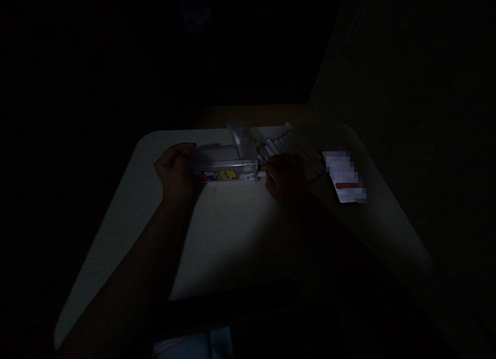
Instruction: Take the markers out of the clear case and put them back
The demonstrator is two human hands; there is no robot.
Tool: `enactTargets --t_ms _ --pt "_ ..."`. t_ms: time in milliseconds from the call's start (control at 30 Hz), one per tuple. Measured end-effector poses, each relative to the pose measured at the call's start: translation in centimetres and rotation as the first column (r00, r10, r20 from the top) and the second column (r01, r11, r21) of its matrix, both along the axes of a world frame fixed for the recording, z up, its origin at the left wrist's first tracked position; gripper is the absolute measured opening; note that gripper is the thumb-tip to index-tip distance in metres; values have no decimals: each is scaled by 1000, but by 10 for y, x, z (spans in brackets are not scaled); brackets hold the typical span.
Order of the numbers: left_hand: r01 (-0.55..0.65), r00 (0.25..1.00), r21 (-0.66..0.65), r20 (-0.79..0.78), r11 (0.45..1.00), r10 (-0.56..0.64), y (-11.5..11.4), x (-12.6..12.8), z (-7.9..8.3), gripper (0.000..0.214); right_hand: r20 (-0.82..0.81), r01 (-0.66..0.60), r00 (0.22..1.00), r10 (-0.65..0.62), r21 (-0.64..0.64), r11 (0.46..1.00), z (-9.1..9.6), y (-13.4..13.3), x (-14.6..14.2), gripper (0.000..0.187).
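In dim light, my left hand (176, 168) is wrapped round the closed end of a clear plastic case (220, 162) with a colourful label. The case lies on its side, its lid (241, 137) swung up and its mouth facing right. At that mouth, my right hand (284, 175) pinches a white marker (262, 174) whose tip end reaches the opening. Several more white markers (277, 144) with coloured bands lie side by side just behind my right hand, which partly hides them.
The pale table (209, 235) has rounded corners and a dark floor around it. A phone (344, 178) with a lit, blurred screen lies on its right side. Beyond the far edge stands a large dark surface (248, 49).
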State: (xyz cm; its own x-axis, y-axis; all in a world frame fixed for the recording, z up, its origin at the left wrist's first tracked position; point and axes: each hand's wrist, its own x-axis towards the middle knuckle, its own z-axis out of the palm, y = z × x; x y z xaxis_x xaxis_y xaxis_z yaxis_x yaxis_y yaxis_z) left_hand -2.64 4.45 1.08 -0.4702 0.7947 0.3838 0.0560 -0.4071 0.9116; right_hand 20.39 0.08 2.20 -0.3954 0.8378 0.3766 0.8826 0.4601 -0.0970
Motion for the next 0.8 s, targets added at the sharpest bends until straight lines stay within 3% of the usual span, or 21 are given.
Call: enactTargets --t_ms 233,433,633,800 --pt "21 1000 2 -14 1000 -21 1 -1 -3 15 24 -31 999 32 -41 999 -5 3 -8 24" --pt "4 1000 -21 -22 1000 -5 3 -3 -4 15 -49 -45 998 41 -89 995 0 4 4 30" --pt "46 998 14 51 999 -47 -1 3 2 12 -14 85 996 -87 -100 991 7 4 27 32" --pt "39 998 9 55 999 -39 0 1 1 14 34 126 992 -123 -114 985 9 5 33 32"
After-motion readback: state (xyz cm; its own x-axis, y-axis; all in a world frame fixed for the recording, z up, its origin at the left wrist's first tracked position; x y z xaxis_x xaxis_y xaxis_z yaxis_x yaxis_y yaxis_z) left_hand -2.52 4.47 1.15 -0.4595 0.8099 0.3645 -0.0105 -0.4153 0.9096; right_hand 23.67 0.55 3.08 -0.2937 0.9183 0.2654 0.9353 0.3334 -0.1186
